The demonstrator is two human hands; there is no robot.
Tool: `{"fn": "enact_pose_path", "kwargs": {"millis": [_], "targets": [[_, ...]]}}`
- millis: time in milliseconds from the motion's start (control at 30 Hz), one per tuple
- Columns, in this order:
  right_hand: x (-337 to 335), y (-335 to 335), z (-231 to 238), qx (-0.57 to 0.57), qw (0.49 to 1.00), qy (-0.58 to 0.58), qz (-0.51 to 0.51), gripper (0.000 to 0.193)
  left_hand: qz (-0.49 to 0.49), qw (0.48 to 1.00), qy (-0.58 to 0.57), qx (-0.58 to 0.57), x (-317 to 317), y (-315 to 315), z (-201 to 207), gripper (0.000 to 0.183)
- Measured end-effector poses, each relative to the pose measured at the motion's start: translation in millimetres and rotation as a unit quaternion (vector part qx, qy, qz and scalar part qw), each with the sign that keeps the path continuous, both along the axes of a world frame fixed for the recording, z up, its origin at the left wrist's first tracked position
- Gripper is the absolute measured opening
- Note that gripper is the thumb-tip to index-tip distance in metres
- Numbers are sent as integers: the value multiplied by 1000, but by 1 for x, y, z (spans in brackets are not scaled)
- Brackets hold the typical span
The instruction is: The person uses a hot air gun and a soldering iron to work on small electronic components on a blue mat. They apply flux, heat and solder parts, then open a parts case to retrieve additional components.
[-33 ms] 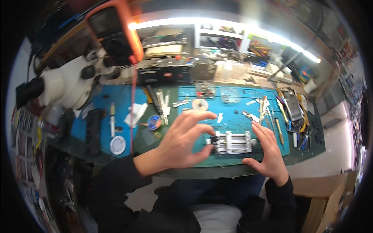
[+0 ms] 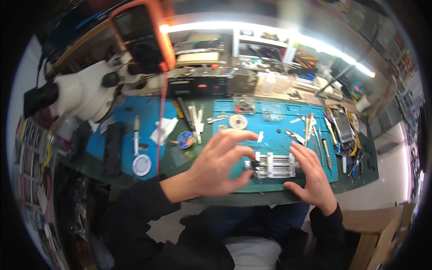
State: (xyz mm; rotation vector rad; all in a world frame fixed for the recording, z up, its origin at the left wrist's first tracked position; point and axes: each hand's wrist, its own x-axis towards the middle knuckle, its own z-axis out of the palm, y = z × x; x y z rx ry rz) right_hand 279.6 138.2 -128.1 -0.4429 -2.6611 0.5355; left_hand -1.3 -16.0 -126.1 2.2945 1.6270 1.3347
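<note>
A silver metal clamping fixture [image 2: 278,165] with parallel rods lies on the turquoise work mat [image 2: 281,112] near the table's front edge. My left hand [image 2: 216,166] curves round its left end. Thumb and index finger stand apart on either side of a small knob and a dark part there; whether the tips touch them I cannot tell. The other left fingers reach out above the fixture. At the right end, my right hand [image 2: 313,180] is open, thumb and fingers spread beside the round end piece, holding nothing.
Behind the fixture lie a solder-like spool [image 2: 238,121], clear parts boxes [image 2: 272,111] and tweezers. Pliers and other tools [image 2: 353,157] crowd the right. A white microscope [image 2: 83,96] and an orange-framed meter [image 2: 143,36] stand at left, near a syringe [image 2: 136,137].
The whole scene has shifted slightly to the right in the picture. Both hands keep nearly the same places at the fixture's two ends.
</note>
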Motion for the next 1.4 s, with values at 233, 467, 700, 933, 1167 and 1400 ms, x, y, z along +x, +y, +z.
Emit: {"fn": "enact_pose_path", "kwargs": {"millis": [233,467,700,933,1167,1400], "targets": [[-15,-2,24,-129,991,-30,1,68,19,1000,-14,-6,12,-84,2,37],[-86,-54,55,-168,984,15,50,61,105,991,-66,-56,14,-180,-13,35],[-247,-137,34,10,963,251,94,56,65,990,105,-63,7,-196,12,37],[-332,-143,-24,210,957,200,-22,13,103,973,205,-3,-57,-204,17,40],[-307,-138,-41,206,967,147,-16,54,255,966,35,35,-56,-169,23,34],[-126,-135,-16,136,978,124,102,54,294,950,-84,-69,-5,-97,14,33]]}}
